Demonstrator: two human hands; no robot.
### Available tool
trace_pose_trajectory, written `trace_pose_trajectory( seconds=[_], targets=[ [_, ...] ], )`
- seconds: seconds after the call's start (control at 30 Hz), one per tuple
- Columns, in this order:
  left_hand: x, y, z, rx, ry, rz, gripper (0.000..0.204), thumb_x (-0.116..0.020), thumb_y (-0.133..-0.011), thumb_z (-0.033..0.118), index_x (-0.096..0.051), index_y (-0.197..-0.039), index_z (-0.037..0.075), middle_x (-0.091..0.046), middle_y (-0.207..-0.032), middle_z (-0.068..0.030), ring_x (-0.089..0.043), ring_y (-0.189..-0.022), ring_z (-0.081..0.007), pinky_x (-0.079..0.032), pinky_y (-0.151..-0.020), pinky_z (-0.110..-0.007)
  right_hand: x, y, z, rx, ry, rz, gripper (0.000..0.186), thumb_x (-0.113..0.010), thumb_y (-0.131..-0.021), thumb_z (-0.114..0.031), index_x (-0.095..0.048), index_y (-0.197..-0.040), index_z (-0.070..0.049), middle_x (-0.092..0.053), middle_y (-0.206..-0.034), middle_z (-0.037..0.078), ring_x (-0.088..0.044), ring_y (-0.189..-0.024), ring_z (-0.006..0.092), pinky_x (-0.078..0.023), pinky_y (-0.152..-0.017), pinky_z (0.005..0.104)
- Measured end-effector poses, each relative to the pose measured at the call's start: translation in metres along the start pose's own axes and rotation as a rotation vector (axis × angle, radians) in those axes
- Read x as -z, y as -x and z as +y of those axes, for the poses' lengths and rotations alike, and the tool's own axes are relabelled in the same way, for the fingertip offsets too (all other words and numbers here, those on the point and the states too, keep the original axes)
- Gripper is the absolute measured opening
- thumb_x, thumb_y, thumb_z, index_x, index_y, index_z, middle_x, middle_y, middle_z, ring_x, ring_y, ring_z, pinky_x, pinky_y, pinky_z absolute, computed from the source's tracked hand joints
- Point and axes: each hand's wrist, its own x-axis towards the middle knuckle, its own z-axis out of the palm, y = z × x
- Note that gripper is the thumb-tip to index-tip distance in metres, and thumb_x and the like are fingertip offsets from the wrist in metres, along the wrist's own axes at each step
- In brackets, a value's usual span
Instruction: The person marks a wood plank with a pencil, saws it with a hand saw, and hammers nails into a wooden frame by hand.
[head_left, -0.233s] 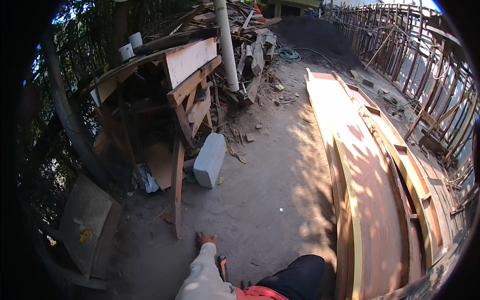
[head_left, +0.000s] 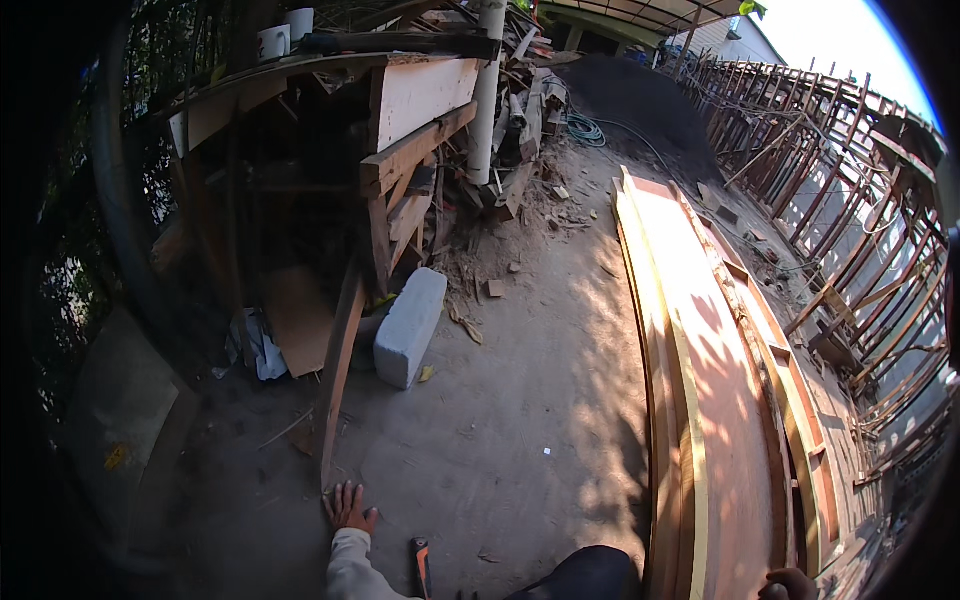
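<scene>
My left hand (head_left: 350, 507) is low in the view, open with its fingers spread, at the foot of a slanting wooden leg (head_left: 340, 365). Whether the fingertips touch the leg or the dirt I cannot tell. Just right of my left sleeve, an orange-and-black tool handle (head_left: 422, 568) points up; the rest of the tool is cut off. My right hand (head_left: 788, 585) shows only in part at the bottom edge, dark, over the lower end of the long wooden panels (head_left: 735, 440). Its fingers are hidden, so any grip cannot be made out.
A pale block (head_left: 411, 328) stands beside the leg. The leg belongs to a rough wooden bench (head_left: 420, 150) bearing white cups (head_left: 274, 42). Scrap wood (head_left: 530, 120) and a dark heap (head_left: 640, 110) lie behind. Wooden posts (head_left: 850, 180) line the right side.
The view has shifted. My left hand has moved left to the foot of the leg, its fingers spreading. My right hand has come into sight at the bottom right.
</scene>
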Motion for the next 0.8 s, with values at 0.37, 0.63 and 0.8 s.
trace_pose_trajectory(
  seconds=[0.37, 0.63, 0.8],
  targets=[
    [0.047, -0.050, -0.130, -0.019, -0.128, 0.049, 0.077, -0.068, -0.084, 0.053, -0.051, -0.150, 0.018, -0.038, -0.164, -0.0165, -0.029, -0.155, -0.0357, -0.017, -0.124, -0.065, -0.219, -0.204, -0.613, 1.319, 0.459, -0.014, 0.033, -0.067, -0.102, -0.025, -0.066, -0.124, 0.000, -0.071, -0.102, 0.006, -0.069, -0.095, 0.0143, -0.056, -0.086, 0.0312],
    [0.031, -0.117, -0.116, 0.035, -0.129, -0.262, 0.078, -0.059, -0.093, 0.056, -0.038, -0.161, 0.025, -0.020, -0.174, -0.0075, -0.008, -0.162, -0.0283, -0.002, -0.127, -0.061, -0.366, -0.246, -0.873, 1.236, 0.251, -0.282, 0.049, -0.053, -0.110, -0.036, -0.052, -0.147, -0.004, -0.066, -0.132, 0.016, -0.064, -0.114, 0.0218, -0.055, -0.096, 0.0354],
    [0.033, -0.139, -0.131, 0.040, -0.123, -0.248, 0.076, -0.054, -0.095, 0.059, -0.037, -0.162, 0.026, -0.019, -0.174, -0.0056, -0.009, -0.162, -0.0271, -0.001, -0.128, -0.060, -0.424, -0.308, -0.937, 1.143, 0.368, -0.248, 0.046, -0.054, -0.108, -0.034, -0.055, -0.144, -0.005, -0.067, -0.130, 0.016, -0.065, -0.113, 0.0230, -0.055, -0.095, 0.0361]
  ],
)
